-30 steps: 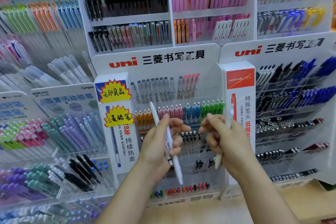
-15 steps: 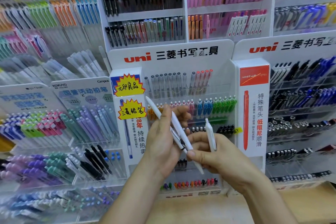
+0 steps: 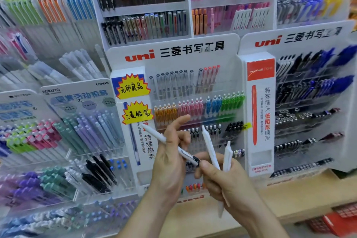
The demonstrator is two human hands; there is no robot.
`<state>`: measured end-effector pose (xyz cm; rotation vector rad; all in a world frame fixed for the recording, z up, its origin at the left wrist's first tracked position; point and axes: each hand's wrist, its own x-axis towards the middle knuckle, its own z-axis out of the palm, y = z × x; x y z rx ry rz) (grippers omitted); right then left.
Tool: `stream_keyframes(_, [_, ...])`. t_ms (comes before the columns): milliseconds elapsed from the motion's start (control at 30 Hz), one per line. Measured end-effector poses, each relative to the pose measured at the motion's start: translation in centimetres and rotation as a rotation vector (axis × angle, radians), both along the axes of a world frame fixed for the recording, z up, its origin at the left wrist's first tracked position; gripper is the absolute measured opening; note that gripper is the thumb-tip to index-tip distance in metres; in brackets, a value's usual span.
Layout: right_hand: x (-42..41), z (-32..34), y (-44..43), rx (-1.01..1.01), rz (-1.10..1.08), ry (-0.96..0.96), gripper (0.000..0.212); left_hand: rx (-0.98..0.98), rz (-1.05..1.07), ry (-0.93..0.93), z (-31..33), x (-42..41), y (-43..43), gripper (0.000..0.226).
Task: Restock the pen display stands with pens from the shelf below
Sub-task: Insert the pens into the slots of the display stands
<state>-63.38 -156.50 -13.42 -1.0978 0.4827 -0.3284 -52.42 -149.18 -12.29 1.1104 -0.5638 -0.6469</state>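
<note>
My left hand (image 3: 170,162) holds one white pen (image 3: 164,139), which slants up to the left in front of the central uni display stand (image 3: 173,52); the index finger sticks up. My right hand (image 3: 224,181) grips two white pens (image 3: 210,147), both roughly upright, the right one (image 3: 227,156) running down past the palm. The right thumb meets the dark clip end of the left hand's pen. The stand's clear tiers hold rows of grey, orange, pink, blue, green and black pens.
A second uni stand (image 3: 289,38) with blue and black pens is on the right, and a Kokuyo stand (image 3: 77,91) with pastel pens on the left. Fuller pen racks rise behind. A wooden shelf (image 3: 289,199) runs below, with red boxes (image 3: 340,222) under it.
My right hand held one pen before and now holds two. My left hand's bundle has thinned to one pen. Both hands stay close together in front of the central stand.
</note>
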Motion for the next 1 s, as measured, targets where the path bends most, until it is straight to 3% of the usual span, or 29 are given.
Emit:
stream_keyframes(200, [-1.1, -0.8, -1.3, 0.174, -0.281, -0.072, 0.001, 0.136, -0.094, -0.046, -1.2, -3.0, -0.6, 0.051])
stream_keyframes(333, [-1.8, -0.6, -2.7, 0.2, -0.344, -0.082, 0.017, 0.164, -0.23, 0.06, -1.0, -4.5, -1.1, 0.051])
stream_keyframes(433, [-2.6, -0.4, -4.2, 0.126, -0.391, -0.073, 0.036, 0.146, -0.207, 0.232, -1.5, -4.6, -1.7, 0.042])
stream_keyframes(500, [-3.3, 0.3, -5.9, 0.058, -0.464, -0.109, 0.034, 0.202, -0.145, 0.207, -1.4, -3.9, -1.7, 0.04])
stream_keyframes(567, [-4.0, 1.4, -7.7, -0.031, -0.539, -0.145, 0.022, 0.402, 0.029, -0.087, -1.1, -2.3, -1.2, 0.041])
stream_keyframes(667, [-4.2, 2.9, -9.1, -0.19, -0.585, -0.155, 0.015, 0.705, 0.403, -0.872, -0.8, 1.9, 0.6, 0.04])
stream_keyframes(767, [-3.1, 3.8, -8.4, -0.323, -0.538, -0.124, 0.016, 0.904, 0.414, -1.412, -1.3, 5.8, 1.7, 0.039])
stream_keyframes(900, [-1.2, 3.9, -6.8, -0.458, -0.435, -0.09, 0.014, 1.227, 0.252, -1.618, -0.4, 7.1, 0.7, 0.044])
stream_keyframes(1000, [0.1, 3.6, -6.2, -0.55, -0.411, -0.033, 0.017, 1.312, 0.22, -1.673, 0.2, 7.7, 0.1, 0.032])
